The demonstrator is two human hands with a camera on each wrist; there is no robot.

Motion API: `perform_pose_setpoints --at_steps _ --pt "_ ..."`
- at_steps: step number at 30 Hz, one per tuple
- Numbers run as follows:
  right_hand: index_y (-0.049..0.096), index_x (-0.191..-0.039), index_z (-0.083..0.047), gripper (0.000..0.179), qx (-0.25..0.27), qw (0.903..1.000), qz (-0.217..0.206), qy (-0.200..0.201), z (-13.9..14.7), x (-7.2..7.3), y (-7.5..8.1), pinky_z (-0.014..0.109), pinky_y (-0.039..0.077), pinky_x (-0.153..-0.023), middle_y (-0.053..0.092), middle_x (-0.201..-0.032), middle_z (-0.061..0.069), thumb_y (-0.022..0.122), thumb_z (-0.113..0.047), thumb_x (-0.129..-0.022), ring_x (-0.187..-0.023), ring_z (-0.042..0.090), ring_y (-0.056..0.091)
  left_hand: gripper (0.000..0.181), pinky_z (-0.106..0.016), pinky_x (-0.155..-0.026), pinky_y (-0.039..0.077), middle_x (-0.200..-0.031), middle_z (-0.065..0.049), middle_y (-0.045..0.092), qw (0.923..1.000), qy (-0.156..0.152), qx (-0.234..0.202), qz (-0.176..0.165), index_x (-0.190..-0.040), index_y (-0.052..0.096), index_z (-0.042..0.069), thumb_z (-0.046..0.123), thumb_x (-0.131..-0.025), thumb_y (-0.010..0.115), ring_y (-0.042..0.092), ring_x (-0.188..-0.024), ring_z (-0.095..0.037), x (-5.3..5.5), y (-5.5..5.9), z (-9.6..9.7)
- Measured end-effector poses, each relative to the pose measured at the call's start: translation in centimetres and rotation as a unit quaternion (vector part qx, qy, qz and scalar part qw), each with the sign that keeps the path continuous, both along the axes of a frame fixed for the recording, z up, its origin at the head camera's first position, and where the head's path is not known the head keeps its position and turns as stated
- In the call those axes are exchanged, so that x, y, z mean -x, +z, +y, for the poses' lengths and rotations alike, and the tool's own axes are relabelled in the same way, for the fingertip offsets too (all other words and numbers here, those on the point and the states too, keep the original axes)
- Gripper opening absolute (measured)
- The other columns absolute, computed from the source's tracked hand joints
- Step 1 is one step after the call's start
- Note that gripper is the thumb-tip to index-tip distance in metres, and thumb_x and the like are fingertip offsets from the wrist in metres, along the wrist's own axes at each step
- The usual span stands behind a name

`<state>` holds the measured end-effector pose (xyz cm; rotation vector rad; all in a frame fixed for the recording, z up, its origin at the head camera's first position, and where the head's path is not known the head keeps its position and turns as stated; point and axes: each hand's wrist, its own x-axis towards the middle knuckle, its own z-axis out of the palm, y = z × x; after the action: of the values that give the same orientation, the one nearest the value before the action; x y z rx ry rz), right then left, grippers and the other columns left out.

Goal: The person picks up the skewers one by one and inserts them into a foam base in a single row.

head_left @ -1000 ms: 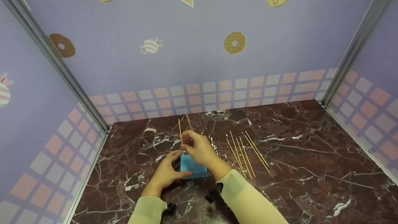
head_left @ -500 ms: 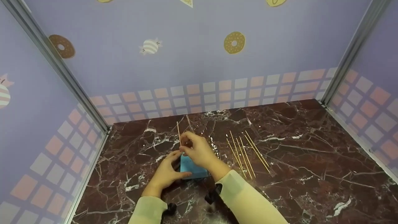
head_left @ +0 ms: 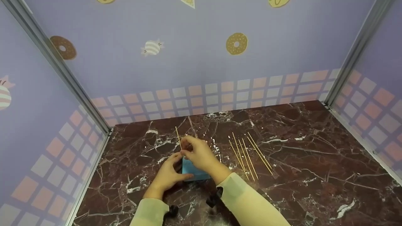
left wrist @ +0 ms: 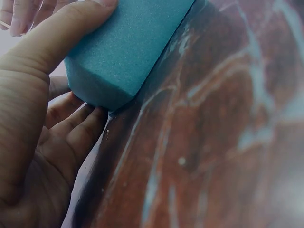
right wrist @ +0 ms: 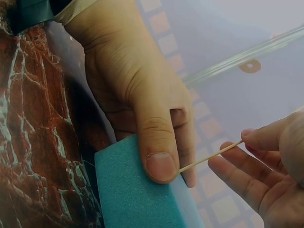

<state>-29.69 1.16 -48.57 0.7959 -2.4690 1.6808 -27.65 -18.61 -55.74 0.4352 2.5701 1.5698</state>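
Note:
A blue foam block [head_left: 194, 172] lies on the marbled table, gripped by my left hand [head_left: 168, 172]. In the left wrist view, the thumb [left wrist: 71, 28] lies along one face of the block [left wrist: 128, 47] and the fingers reach round its other side. My right hand [head_left: 201, 155] pinches a thin wooden skewer [head_left: 178, 135], which rises at a slant at the block's far left corner. In the right wrist view the skewer [right wrist: 209, 156] runs from the right hand [right wrist: 275, 175] to the block's edge beside the left thumb. Whether its tip has entered the foam is hidden.
Several loose skewers [head_left: 248, 158] lie on the table [head_left: 314, 163] to the right of my hands. A patterned purple wall [head_left: 194, 62] stands behind, with side walls left and right. Black straps are on both wrists.
The skewer's upper end has sunk lower and tilted to the left. My right hand has come down slightly with it, covering more of the block. The left hand stays in place.

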Motion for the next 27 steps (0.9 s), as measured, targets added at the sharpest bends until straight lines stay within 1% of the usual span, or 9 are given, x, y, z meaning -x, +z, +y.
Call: perform_pose_setpoints --at_steps 2,4,7,10,13,16,20,24,27 --pt "0.072 -0.118 -0.007 0.017 -0.003 1.0 0.002 0.002 0.0 0.01 -0.03 0.023 0.07 -0.076 0.078 -0.112 0.014 0.077 0.003 -0.104 -0.099 0.029 0.083 0.106 -0.06 -0.133 0.048 -0.18 -0.021 0.041 1.0 0.003 -0.001 -0.004 -0.17 0.047 -0.002 0.035 -0.087 0.102 0.047 -0.164 -0.047 -0.01 0.01 0.0" --pt "0.072 -0.118 -0.006 0.017 -0.004 1.0 0.003 0.005 0.02 0.03 -0.04 0.023 0.07 -0.076 0.078 -0.111 0.014 0.076 0.004 -0.104 -0.098 0.029 0.083 0.107 -0.064 -0.136 0.044 -0.181 -0.019 0.041 0.9999 0.008 0.005 -0.007 -0.17 0.047 -0.001 0.037 -0.087 0.102 0.044 -0.166 -0.046 -0.02 0.05 -0.02" --pt "0.072 -0.118 -0.005 0.017 -0.004 1.0 0.004 0.008 0.07 0.08 -0.06 0.023 0.07 -0.075 0.079 -0.111 0.015 0.076 0.004 -0.104 -0.097 0.031 0.083 0.107 -0.068 -0.137 0.04 -0.18 -0.017 0.043 0.9998 0.011 0.017 -0.002 -0.17 0.048 -0.001 0.04 -0.086 0.102 0.041 -0.168 -0.046 -0.07 0.1 -0.04" --pt "0.072 -0.117 -0.005 0.017 -0.013 0.9999 0.011 0.005 0.13 0.11 -0.05 0.024 0.07 -0.076 0.079 -0.109 0.014 0.077 0.004 -0.103 -0.097 0.029 0.083 0.107 -0.065 -0.136 0.042 -0.179 -0.015 0.045 0.9999 0.007 0.015 0.0 -0.169 0.049 -0.001 0.04 -0.086 0.102 0.044 -0.166 -0.045 -0.08 0.12 -0.07" --pt "0.073 -0.116 -0.006 0.017 -0.034 0.9989 0.032 -0.008 0.18 0.1 -0.03 0.03 0.07 -0.082 0.081 -0.108 0.012 0.079 0.003 -0.102 -0.098 0.027 0.082 0.106 -0.062 -0.134 0.047 -0.178 -0.016 0.046 0.9999 0.001 0.01 0.006 -0.169 0.049 -0.002 0.04 -0.086 0.102 0.047 -0.164 -0.045 -0.08 0.01 -0.12" --pt "0.074 -0.116 -0.008 0.018 -0.054 0.9971 0.05 -0.02 0.23 0.09 -0.01 0.035 0.068 -0.087 0.082 -0.107 0.009 0.08 0.001 -0.102 -0.1 0.026 0.081 0.105 -0.061 -0.134 0.047 -0.177 -0.014 0.048 0.9999 -0.001 0.009 0.009 -0.168 0.052 0.001 0.04 -0.085 0.103 0.048 -0.164 -0.042 -0.12 0.03 -0.14" --pt "0.073 -0.116 -0.009 0.018 -0.053 0.9975 0.042 -0.019 0.15 0.13 -0.07 0.04 0.07 -0.091 0.082 -0.11 0.01 0.079 0.002 -0.103 -0.103 0.028 0.082 0.103 -0.063 -0.137 0.043 -0.176 -0.011 0.05 0.9999 0.002 0.011 0.012 -0.167 0.054 0.003 0.04 -0.084 0.103 0.046 -0.166 -0.041 -0.22 0.2 -0.13" --pt "0.072 -0.116 -0.008 0.018 -0.046 0.9983 0.03 -0.015 0.03 0.13 -0.23 0.039 0.07 -0.095 0.081 -0.112 0.01 0.078 0.003 -0.103 -0.107 0.028 0.082 0.104 -0.066 -0.138 0.039 -0.176 -0.011 0.05 0.9998 0.007 0.017 0.012 -0.167 0.055 0.003 0.042 -0.084 0.103 0.044 -0.167 -0.042 -0.32 0.22 -0.12" --pt "0.072 -0.114 -0.008 0.017 -0.045 0.9983 0.035 -0.013 -0.06 0.14 -0.31 0.036 0.07 -0.093 0.081 -0.109 0.01 0.077 0.004 -0.103 -0.106 0.027 0.082 0.103 -0.067 -0.138 0.038 -0.176 -0.011 0.05 0.9997 0.009 0.021 0.013 -0.167 0.055 0.003 0.042 -0.084 0.103 0.043 -0.167 -0.042 -0.3 0.19 -0.14"
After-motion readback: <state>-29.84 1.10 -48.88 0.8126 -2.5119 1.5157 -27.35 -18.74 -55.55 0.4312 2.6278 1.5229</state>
